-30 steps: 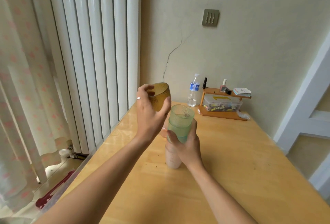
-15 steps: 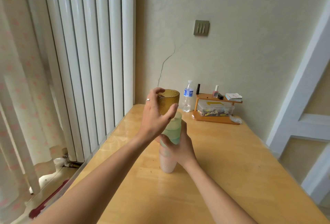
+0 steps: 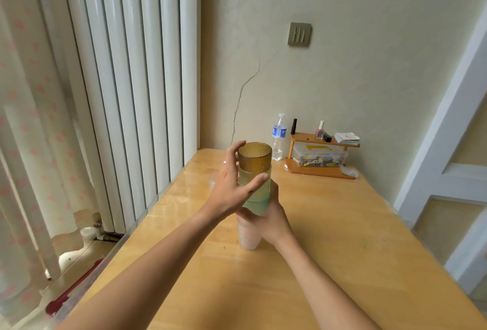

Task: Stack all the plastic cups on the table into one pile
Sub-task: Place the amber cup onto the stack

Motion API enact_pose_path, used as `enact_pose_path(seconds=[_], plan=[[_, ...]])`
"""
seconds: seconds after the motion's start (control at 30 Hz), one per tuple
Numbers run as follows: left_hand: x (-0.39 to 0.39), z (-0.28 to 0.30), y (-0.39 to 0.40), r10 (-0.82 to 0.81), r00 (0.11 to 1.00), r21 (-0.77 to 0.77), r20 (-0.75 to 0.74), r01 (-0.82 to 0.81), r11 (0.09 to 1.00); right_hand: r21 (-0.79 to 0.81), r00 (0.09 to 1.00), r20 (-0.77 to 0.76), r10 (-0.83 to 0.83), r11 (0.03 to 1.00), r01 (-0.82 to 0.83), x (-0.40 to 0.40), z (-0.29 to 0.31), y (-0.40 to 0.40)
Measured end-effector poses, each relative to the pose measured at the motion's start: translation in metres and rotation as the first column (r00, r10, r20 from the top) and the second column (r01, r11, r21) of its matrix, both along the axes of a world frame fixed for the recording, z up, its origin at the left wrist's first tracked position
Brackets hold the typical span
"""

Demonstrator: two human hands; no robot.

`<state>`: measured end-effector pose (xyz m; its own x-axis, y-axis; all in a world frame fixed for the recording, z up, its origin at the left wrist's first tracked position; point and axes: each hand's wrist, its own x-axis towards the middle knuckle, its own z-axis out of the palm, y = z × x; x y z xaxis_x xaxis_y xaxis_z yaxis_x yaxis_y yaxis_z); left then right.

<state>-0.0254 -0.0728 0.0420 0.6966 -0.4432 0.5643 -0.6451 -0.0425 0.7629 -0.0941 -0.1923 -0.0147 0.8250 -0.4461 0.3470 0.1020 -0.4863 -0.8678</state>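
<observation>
A pile of cups stands upright on the wooden table [image 3: 337, 237]. A pale pink cup [image 3: 247, 240] is at the bottom, a green cup [image 3: 259, 194] sits in it, and an amber cup [image 3: 255, 158] is nested on top. My right hand [image 3: 272, 220] grips the pile from the near side, where the green and pink cups meet. My left hand [image 3: 232, 192] is at the pile's left side with its fingers spread loosely around the amber and green cups. The rim of another pale cup [image 3: 212, 179] shows behind my left hand, mostly hidden.
A water bottle [image 3: 278, 137] stands at the table's far edge by the wall. Next to it is a small wooden shelf [image 3: 320, 171] with a clear plastic box [image 3: 320, 157] and small items. A white radiator [image 3: 131, 92] and a curtain [image 3: 31, 119] run along the left.
My left hand brought the amber cup to the right and down into the green cup, then loosened its fingers. My right hand kept holding the pile.
</observation>
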Motion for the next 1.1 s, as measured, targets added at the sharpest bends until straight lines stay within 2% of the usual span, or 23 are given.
enact_pose_path(seconds=[0.17,0.5,0.87,1.1], plan=[[0.000,-0.011,-0.002,-0.029,1.000,-0.027,0.011,0.029,0.999,-0.005,0.999,-0.023,-0.041,0.999,0.041,0.007,-0.005,0.002],[0.024,-0.016,0.019,0.058,0.998,-0.094,-0.002,-0.058,0.994,-0.015,0.999,-0.039,0.033,0.999,-0.034,0.039,-0.001,0.026],[0.025,-0.020,-0.008,-0.037,0.998,-0.048,-0.045,0.035,0.998,-0.087,0.999,0.015,-0.038,0.995,0.039,0.035,-0.002,-0.001],[0.024,-0.016,-0.039,-0.083,0.988,-0.039,-0.131,0.078,0.996,-0.119,0.995,0.014,-0.095,0.988,0.096,0.030,0.004,-0.037]])
